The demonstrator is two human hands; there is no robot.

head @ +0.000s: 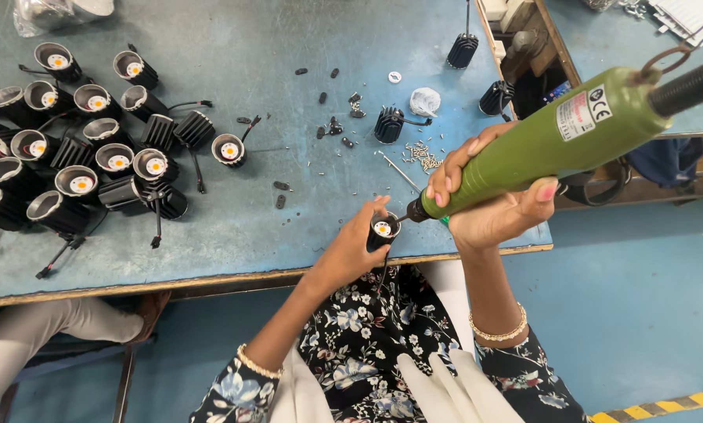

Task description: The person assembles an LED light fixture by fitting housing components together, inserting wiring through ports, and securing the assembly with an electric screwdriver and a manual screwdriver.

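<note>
Screwdriver [555,137], clasped in right hand [488,200], slants from two o'clock; tip meets lamp [383,229] pinched by left hand [351,247].

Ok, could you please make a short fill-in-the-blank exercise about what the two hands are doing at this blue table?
1. The right hand holds an electric screwdriver whose body is ____ in colour.
2. The left hand holds one small black lamp, and the screwdriver tip points ____ its open face.
3. The heap of finished lamps lies on the ____ side of the table.
4. Loose screws lie on the table ____ the right hand.

Missing words: green; into; left; above (beyond)
</note>
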